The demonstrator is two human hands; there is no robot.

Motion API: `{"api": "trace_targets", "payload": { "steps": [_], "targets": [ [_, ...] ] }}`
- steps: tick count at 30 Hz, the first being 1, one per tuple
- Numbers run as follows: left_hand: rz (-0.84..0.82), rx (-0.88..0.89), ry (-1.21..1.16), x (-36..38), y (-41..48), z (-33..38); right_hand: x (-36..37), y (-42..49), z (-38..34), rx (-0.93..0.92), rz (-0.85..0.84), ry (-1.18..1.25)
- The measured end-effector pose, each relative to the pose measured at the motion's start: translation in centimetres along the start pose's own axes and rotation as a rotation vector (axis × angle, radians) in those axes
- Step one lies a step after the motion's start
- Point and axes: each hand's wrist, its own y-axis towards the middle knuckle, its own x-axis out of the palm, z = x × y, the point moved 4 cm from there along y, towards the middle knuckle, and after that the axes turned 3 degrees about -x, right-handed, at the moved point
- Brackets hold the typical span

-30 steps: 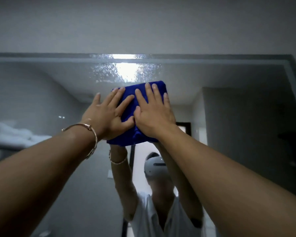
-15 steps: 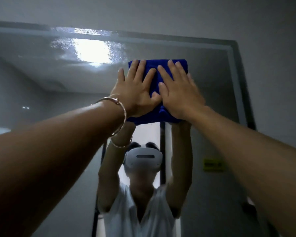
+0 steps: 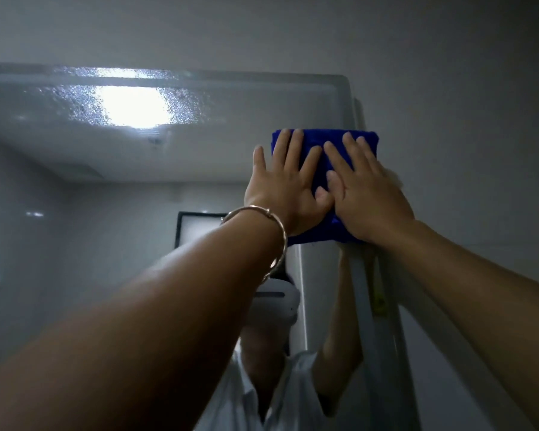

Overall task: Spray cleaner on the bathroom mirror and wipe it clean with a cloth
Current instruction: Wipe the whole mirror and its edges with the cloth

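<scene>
Upper right of the frame: a folded blue cloth [image 3: 321, 136] lies flat against the mirror [image 3: 199, 157], just below its top right corner, and its right end reaches over the mirror's right edge.
Left hand: the left hand [image 3: 288, 194] lies flat on the cloth with fingers straight and spread, pressing, not clutching; its little finger lies off the cloth on the glass. A thin metal bracelet [image 3: 280, 241] sits on the wrist.
Right hand: the right hand [image 3: 364, 197] is also flat with straight fingers, pressing the cloth's right half, thumb touching the left thumb.
Surface: fine droplets [image 3: 75, 104] cover the glass at upper left, around a bright reflected ceiling light [image 3: 134, 108]; the glass lower down looks smooth.
Room: a plain grey wall [image 3: 448, 88] runs above and to the right of the mirror.
Reflection: raised arms, a white headset [image 3: 277, 303], a white shirt [image 3: 240, 393], and a dark-framed opening [image 3: 196, 228] behind.
</scene>
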Motion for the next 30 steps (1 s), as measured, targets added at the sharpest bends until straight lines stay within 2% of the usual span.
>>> {"api": "trace_targets", "payload": {
  "steps": [8, 13, 23, 30],
  "targets": [
    [-0.106, 0.026, 0.046, 0.5, -3.6, 0.3, 0.6, -3.0, -1.1, 0.063, -0.053, -0.006],
    [-0.133, 0.041, 0.111, -0.2, -4.8, -2.9, 0.9, -2.6, -5.2, 0.095, -0.076, -0.076],
    [-0.133, -0.173, 0.178, -2.0, -11.8, -22.7, 5.5, 3.0, -24.8, -0.131, -0.049, -0.005],
    [-0.137, -0.267, 0.219, -2.9, -17.4, -37.0, 9.3, 5.4, -39.5, -0.198, 0.007, 0.059]
  ]
}}
